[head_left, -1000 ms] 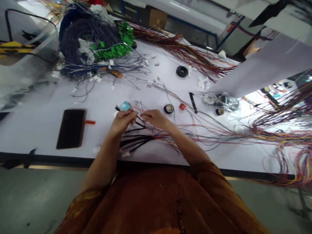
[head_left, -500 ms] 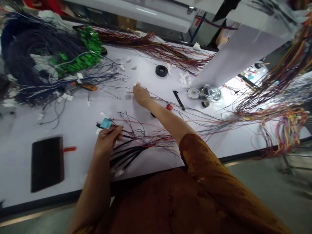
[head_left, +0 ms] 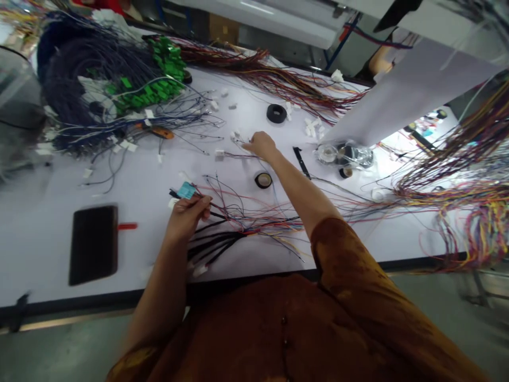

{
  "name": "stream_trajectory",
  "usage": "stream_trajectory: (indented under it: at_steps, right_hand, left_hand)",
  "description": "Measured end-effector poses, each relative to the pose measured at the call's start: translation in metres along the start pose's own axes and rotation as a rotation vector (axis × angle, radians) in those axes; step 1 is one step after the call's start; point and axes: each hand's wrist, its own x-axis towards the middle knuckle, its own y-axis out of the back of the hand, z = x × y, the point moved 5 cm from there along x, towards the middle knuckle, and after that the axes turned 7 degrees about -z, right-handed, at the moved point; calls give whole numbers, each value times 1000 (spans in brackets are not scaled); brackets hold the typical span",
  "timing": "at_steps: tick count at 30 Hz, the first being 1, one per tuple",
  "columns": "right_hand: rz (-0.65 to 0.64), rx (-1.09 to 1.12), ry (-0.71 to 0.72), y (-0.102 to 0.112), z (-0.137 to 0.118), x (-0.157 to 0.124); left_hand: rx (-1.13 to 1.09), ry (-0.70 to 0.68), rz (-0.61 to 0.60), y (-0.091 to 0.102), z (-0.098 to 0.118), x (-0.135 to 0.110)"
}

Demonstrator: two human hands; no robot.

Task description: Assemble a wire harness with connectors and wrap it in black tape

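Note:
My left hand [head_left: 191, 209] is closed in a pinch on a few thin wires beside a light-blue label [head_left: 186, 190]. Black sleeved wire branches [head_left: 217, 240] of a harness fan out just right of that hand. Farther up the table, my right hand [head_left: 262, 146] has its fingers curled together beside thin dark wires and small white connectors [head_left: 235, 135]; whatever is between the fingertips is hidden. A white connector [head_left: 219, 155] with thin wires lies left of it, the wires running beneath the right wrist. A roll of black tape [head_left: 263, 180] rests below the right forearm.
Coiled dark-blue cables with green connectors [head_left: 167, 69] occupy the back left. Orange-handled cutters [head_left: 159, 131] and a black tablet-like object [head_left: 94, 244] lie at left. Another tape roll [head_left: 277, 113], a black strip [head_left: 301, 162] and wire bundles [head_left: 421, 185] spread toward the right.
My right hand has drawn back to the right from the small white connectors. The tape roll beneath its forearm now shows fully. My left hand keeps its pinch; the whole view has shifted slightly.

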Motion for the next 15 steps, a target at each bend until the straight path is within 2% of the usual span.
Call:
stream_trajectory:
  at_steps: [4,7,10,13,15]
  right_hand:
    - [-24,-91,-43,-9,-8,2]
    - [-26,9,3,4,-8,3]
    - [45,104,91,26,-4,-4]
    - [104,53,154,36,-4,-15]
    - [124,-21,121,36,-3,-19]
  left_hand:
    - [65,-28,-28,0,3,-1]
    - [82,-32,-48,2,3,-1]
    - [45,-33,-65,1,2,0]
    - [9,-27,-58,0,0,1]
    - [1,-20,-41,1,-1,1]
